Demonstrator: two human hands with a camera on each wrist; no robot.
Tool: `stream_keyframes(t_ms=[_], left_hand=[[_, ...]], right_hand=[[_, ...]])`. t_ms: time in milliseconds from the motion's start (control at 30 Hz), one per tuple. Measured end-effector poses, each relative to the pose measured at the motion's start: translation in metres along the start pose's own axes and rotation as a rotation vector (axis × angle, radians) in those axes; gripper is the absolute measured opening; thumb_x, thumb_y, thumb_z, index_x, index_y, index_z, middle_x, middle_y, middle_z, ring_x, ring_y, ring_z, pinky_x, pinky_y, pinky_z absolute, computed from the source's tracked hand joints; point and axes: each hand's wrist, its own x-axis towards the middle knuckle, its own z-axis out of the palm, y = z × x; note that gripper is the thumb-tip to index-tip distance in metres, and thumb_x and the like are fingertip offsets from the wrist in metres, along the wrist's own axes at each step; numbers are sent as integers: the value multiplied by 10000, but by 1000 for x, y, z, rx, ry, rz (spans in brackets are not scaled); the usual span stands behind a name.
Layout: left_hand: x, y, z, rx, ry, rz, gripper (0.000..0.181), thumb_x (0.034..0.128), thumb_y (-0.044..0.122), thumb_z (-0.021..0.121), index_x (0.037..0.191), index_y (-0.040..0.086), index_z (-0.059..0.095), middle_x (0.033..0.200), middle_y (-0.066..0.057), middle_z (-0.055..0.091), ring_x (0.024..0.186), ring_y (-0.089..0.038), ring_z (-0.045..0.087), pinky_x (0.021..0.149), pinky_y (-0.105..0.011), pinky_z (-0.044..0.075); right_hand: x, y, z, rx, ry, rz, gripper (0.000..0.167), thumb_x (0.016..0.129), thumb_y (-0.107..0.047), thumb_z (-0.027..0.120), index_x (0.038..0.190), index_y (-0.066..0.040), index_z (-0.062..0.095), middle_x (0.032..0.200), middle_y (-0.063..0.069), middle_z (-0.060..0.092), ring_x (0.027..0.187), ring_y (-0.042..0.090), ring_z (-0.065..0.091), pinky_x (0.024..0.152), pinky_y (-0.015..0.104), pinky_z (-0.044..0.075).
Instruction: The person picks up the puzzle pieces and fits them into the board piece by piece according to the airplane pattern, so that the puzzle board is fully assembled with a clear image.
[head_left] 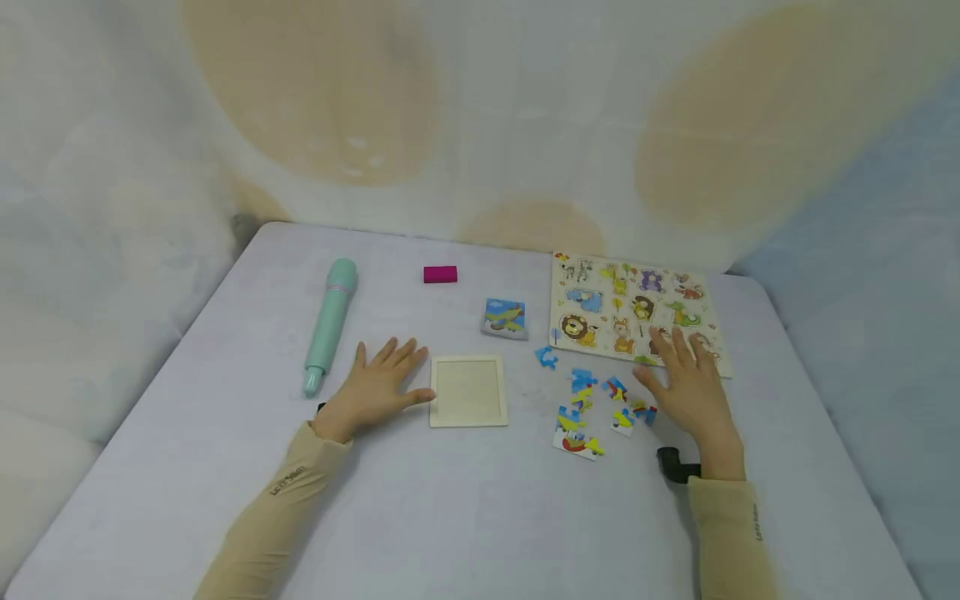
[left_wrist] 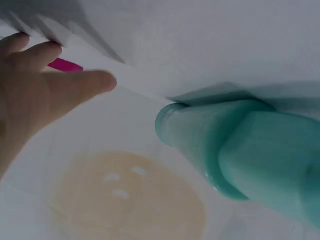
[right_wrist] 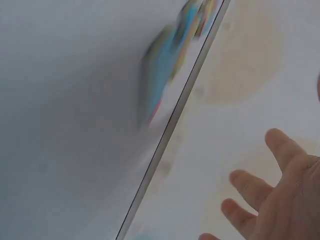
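**Airplane jigsaw pieces (head_left: 582, 381) lie scattered, nothing gripped**

Nearest the viewer, right of the middle of the white table (head_left: 465, 508), the pieces lie in a loose spread; the closest few touch or nearly touch. Pieces this small would probably handle best pinched by their edges and lowered flat, so the knobs don't snag.

Toward the table's right edge, the right hand (head_left: 686, 392) has its fingers spread, holding nothing, over the near-right corner of an animal puzzle board (head_left: 606, 323) (whether a fingertip touches it, I cannot tell). The left hand (head_left: 378, 393) is likewise spread, its thumb at the left rim of a square wooden tray (head_left: 468, 392); a thumb there could steady it.

Farther off, a turquoise tube (head_left: 328, 321) lies toward the left edge. Beyond the tray sits an airplane picture block (head_left: 504, 318), a likely guide for matching; a magenta cylinder (head_left: 440, 274) rests near the far edge.
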Motion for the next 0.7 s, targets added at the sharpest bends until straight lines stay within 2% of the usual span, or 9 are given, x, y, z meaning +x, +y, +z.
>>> stream_keyframes(t_ms=[100, 200, 267, 367, 433, 533, 700], left_hand=[[0, 8, 3, -16, -46, 5, 891, 846, 696, 528, 1531, 171, 306, 1624, -86, 202, 1498, -419, 78, 1092, -770, 8], [-1, 14, 2, 4, -63, 5, 1003, 761, 709, 628, 1535, 166, 294, 1629, -67, 190, 1499, -420, 61, 1101, -763, 30], [0, 17, 3, 18, -70, 18, 1085, 707, 721, 671, 1541, 152, 273, 1630, -62, 185, 1500, -421, 61, 1104, -759, 40], [2, 22, 3, 27, -73, 37, 1163, 657, 722, 712, 1545, 128, 253, 1631, -58, 179, 1500, -421, 63, 1111, -751, 39], [4, 25, 4, 36, -69, 40, 1180, 643, 718, 726, 1544, 121, 253, 1631, -56, 180, 1499, -421, 66, 1112, -750, 41], [6, 28, 5, 38, -71, 36, 1186, 639, 707, 737, 1546, 120, 247, 1631, -50, 176, 1500, -416, 62, 1114, -748, 40], [8, 29, 5, 25, -94, 44, 1201, 637, 692, 751, 1547, 105, 232, 1631, -51, 172, 1502, -412, 48, 1106, -757, 30]], right_hand=[[16, -21, 5, 16, -58, -45, 753, 956, -552, 488, 1546, -151, 247, 1578, 288, 173, 1433, 537, 118, 1099, 737, 137], [31, -45, 11, 96, -123, -99, 633, 952, -403, 585, 1479, -108, 396, 1531, 280, 306, 1388, 519, 271, 1075, 709, 260], [40, -61, 14, 180, -166, -137, 556, 938, -295, 630, 1430, -91, 473, 1479, 258, 402, 1316, 477, 408, 1030, 656, 370], [50, -80, 20, 256, -213, -172, 492, 915, -218, 663, 1373, -83, 545, 1365, 230, 519, 1167, 399, 558, 921, 546, 498], [55, -89, 25, 263, -237, -176, 466, 904, -192, 676, 1342, -71, 574, 1281, 223, 554, 1069, 350, 588, 855, 479, 523], [60, -96, 31, 229, -253, -143, 435, 899, -178, 679, 1308, -58, 593, 1200, 214, 565, 1003, 304, 572, 831, 443, 514], [64, -99, 39, 215, -265, -80, 372, 905, -191, 670, 1235, -42, 586, 1202, 214, 538, 1005, 302, 565, 850, 454, 506]])
